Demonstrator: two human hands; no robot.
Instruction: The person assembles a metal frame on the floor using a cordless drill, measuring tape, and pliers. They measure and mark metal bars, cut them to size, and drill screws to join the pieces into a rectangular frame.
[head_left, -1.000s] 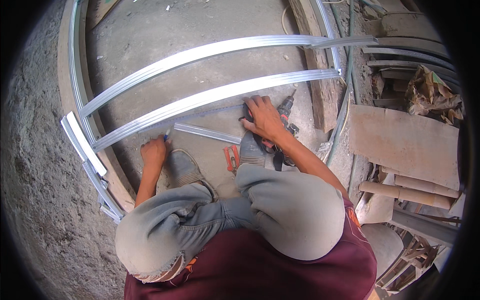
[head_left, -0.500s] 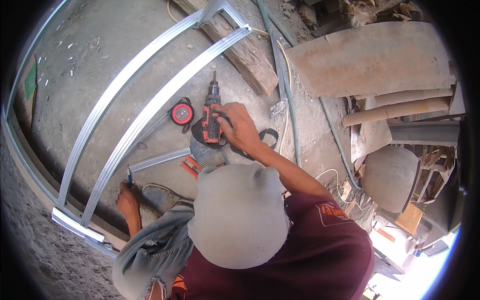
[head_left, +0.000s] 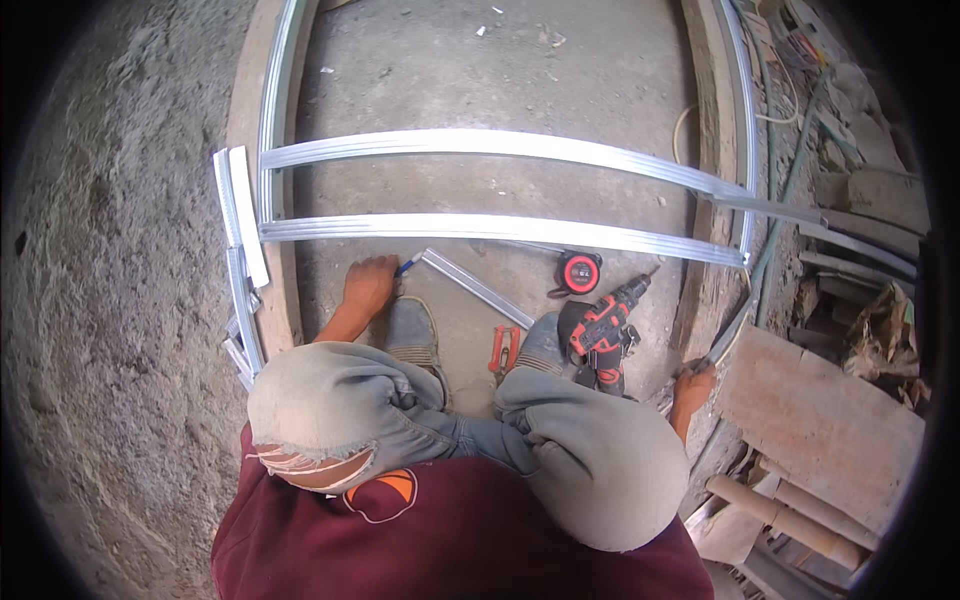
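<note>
Small pale characters stand on the round red face of the black tape measure (head_left: 580, 273), right of the frame's centre; marks on the red-and-black drill (head_left: 603, 326), a little lower and further right, are too small to read; in the lower part, left of centre, the maroon shirt (head_left: 470, 535) bears an orange print edged in white.

I see a maroon shirt (head_left: 470, 535) bearing an orange emblem (head_left: 388, 492) outlined in white. The faded grey-blue jeans (head_left: 600, 455) are torn at my operator's left knee, pale threads fraying, above dusty grey shoes (head_left: 408, 335) with ribbed panels.
</note>
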